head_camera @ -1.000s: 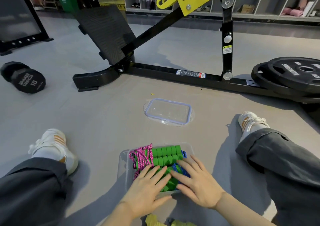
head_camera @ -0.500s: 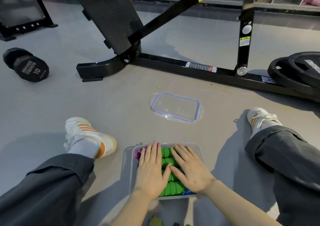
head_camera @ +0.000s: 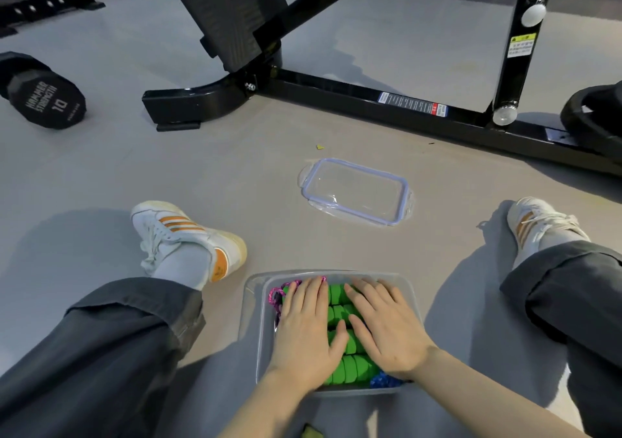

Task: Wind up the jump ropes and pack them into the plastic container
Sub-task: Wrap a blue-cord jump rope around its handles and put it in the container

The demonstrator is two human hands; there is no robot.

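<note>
- The left hand (head_camera: 304,333) lies flat, fingers straight, pressing down on the jump ropes (head_camera: 340,303) in the container (head_camera: 256,330).
- The right hand (head_camera: 387,330) presses just beside it the same way, gripping nothing.
- The container sits at 6 o'clock, between the legs.
- The lid (head_camera: 356,192) lies on the floor at 12 o'clock from it, apart.

Grey floor (head_camera: 101,175): plastic container (head_camera: 253,303) at 6 o'clock, its clear lid (head_camera: 356,192) flat near centre, apart. Dumbbell (head_camera: 47,98) at 10, bench frame (head_camera: 370,101) across 12 to 2, weight plates (head_camera: 592,114) at 3.
</note>
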